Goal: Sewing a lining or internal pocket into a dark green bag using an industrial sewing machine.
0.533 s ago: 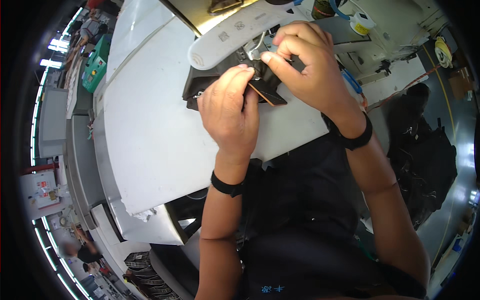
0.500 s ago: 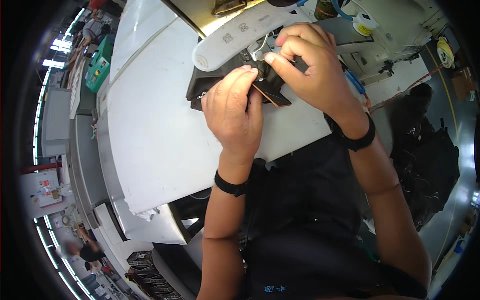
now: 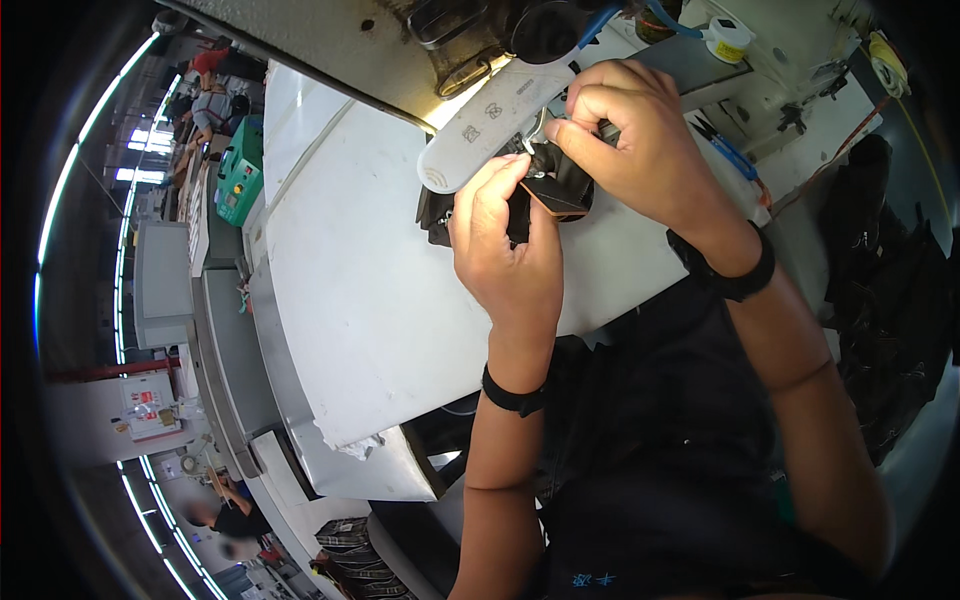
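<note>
A dark, fabric-like piece with a tan-edged flap [image 3: 562, 196] lies on the white worktable [image 3: 370, 290], partly beneath the rounded white arm [image 3: 478, 135] of what looks like a sewing machine. My left hand [image 3: 508, 240] closes on this piece, fingertips on top beside the flap and the thumb along its near side. Just to the right, my right hand [image 3: 645, 145] has thumb and index finger bent together beside a small curved metal part [image 3: 537, 128] at the machine. Whatever lies between those fingertips is too small to make out. Each wrist wears a black band.
Blue-handled snips [image 3: 728, 150] lie right of my right hand. A white container with a yellow label [image 3: 729, 40] stands at the back right. Dark garments [image 3: 885, 310] are heaped at the right. Farther left is a green box [image 3: 240, 172]; people work beyond it.
The whole view has shifted and tilted, so table, machine and hands appear farther right. Both hands stay at the dark piece; its tan-edged flap shows at a different angle, less of it visible.
</note>
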The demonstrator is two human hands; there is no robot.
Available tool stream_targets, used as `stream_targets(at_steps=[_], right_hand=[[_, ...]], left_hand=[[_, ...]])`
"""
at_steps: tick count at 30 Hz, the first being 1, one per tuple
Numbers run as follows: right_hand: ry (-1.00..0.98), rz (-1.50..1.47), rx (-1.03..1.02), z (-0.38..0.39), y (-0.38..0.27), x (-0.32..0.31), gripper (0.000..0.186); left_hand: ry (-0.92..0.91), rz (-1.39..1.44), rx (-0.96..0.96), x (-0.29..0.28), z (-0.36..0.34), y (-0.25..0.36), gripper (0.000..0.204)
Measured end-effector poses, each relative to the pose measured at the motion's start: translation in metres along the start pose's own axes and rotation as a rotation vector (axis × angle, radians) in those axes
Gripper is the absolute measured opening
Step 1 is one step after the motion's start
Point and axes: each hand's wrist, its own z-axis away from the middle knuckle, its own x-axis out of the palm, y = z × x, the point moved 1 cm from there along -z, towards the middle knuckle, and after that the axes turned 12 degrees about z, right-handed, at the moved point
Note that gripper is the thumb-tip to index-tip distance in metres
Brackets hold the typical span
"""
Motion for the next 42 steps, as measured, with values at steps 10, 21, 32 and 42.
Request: stream_targets(at_steps=[10, 21, 32, 42], right_hand=[[-0.038, -0.007, 0.046, -0.002, -0.004, 0.0, 0.028], [-0.01, -0.018, 0.049, -0.001, -0.004, 0.001, 0.029], [-0.065, 0.01, 0.085, 0.003, -0.003, 0.0, 0.026], [0.067, -0.004, 0.052, 0.0, -0.003, 0.007, 0.024]], left_hand=[[0.002, -0.003, 0.0, 0.005, -0.001, 0.006, 0.029], [0.077, -0.048, 0.048, 0.012, 0.006, 0.006, 0.033], [0.028, -0.116, 0.077, 0.013, 0.008, 0.006, 0.031], [0.018, -0.098, 0.054, 0.011, 0.006, 0.008, 0.031]])
